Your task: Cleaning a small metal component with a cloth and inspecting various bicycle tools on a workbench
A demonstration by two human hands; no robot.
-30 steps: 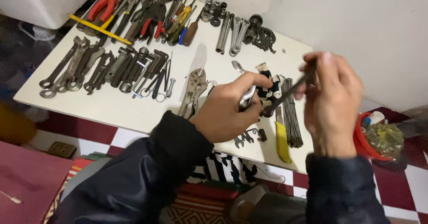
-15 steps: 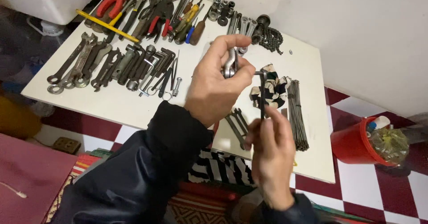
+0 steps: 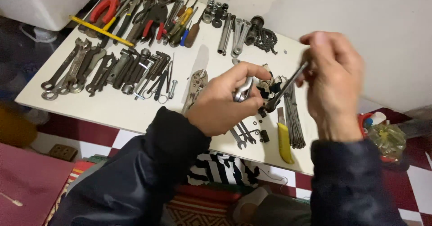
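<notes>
My left hand [image 3: 225, 101] is closed around a shiny metal wrench [image 3: 243, 90] above the white board [image 3: 117, 109]. My right hand [image 3: 335, 80] is raised to its right and pinches a thin dark metal tool [image 3: 288, 85] that slants down toward the left hand. Both hands hover over a bundle of thin metal rods [image 3: 294, 118], a yellow-handled knife [image 3: 284, 144] and a few small spanners [image 3: 243, 136]. Both arms wear dark sleeves.
Rows of spanners [image 3: 72, 71], socket wrenches [image 3: 139, 68], pliers and screwdrivers [image 3: 153, 14] cover the board's left and back. A chain [image 3: 267, 39] lies at the back. A red bucket [image 3: 373, 131] stands on the tiled floor at right; a white wall runs behind.
My right hand has risen from low near the board's front edge to the right of the left hand, with the thin tool in it. The left hand with the wrench has dropped lower.
</notes>
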